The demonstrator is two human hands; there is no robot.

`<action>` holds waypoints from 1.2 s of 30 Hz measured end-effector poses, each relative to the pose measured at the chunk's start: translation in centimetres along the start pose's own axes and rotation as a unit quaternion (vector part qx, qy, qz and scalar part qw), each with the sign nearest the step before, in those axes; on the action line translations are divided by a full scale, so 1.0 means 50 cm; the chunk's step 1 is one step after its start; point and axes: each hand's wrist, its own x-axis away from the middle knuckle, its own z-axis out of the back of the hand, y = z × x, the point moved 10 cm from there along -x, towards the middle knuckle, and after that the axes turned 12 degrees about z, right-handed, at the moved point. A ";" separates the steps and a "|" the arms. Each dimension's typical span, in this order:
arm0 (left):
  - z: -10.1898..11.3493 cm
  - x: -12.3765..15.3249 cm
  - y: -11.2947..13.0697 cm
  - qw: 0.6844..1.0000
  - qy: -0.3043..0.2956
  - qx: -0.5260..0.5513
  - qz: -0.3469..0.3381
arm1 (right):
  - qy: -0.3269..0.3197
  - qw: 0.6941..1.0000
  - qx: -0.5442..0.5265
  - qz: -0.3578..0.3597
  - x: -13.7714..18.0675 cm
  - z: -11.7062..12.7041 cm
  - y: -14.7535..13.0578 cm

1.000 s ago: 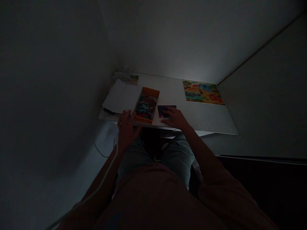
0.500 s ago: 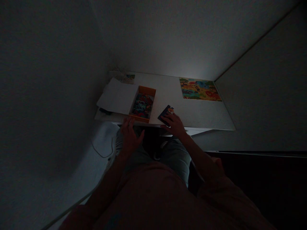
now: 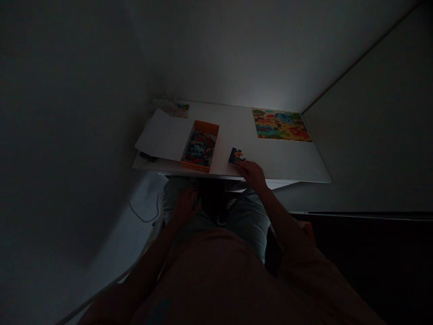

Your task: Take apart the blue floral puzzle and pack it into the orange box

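Observation:
A small section of joined jigsaw puzzle pieces point(image 3: 236, 155), dark blue with an orange figure, lies near the front edge of the white table. My right hand point(image 3: 253, 174) has its fingertips closed on the lower right of that section. Below the table edge, over my left thigh, is my left hand point(image 3: 186, 206). Its fingers are curled in shadow around a small dark shape that is too dim to identify. Left of the puzzle section stands an orange box point(image 3: 199, 168), open, with many loose puzzle pieces point(image 3: 201, 148) in it.
A colourful animal picture point(image 3: 282, 125) lies at the table's back right. White sheets point(image 3: 164, 135) lie left of the box, near a pale fluffy item point(image 3: 164, 104). A wall rises behind the table point(image 3: 287, 164). A thin cable hangs at lower left.
My left hand has dropped from the box's front edge to above my lap, its fingers curling. The puzzle section has turned and shifted slightly right, and my right hand has slid to its lower edge.

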 end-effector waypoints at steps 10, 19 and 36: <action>0.004 -0.027 -0.042 0.998 0.005 -0.044 0.041 | 0.058 0.976 -0.172 -0.120 -0.051 0.023 0.055; 0.009 -0.021 -0.059 0.995 0.013 -0.075 0.062 | 0.078 0.980 -0.184 -0.012 -0.293 -0.016 -0.056; 0.007 -0.028 -0.069 0.999 -0.016 -0.028 0.001 | -0.088 0.994 -0.015 0.063 -0.014 -0.008 -0.048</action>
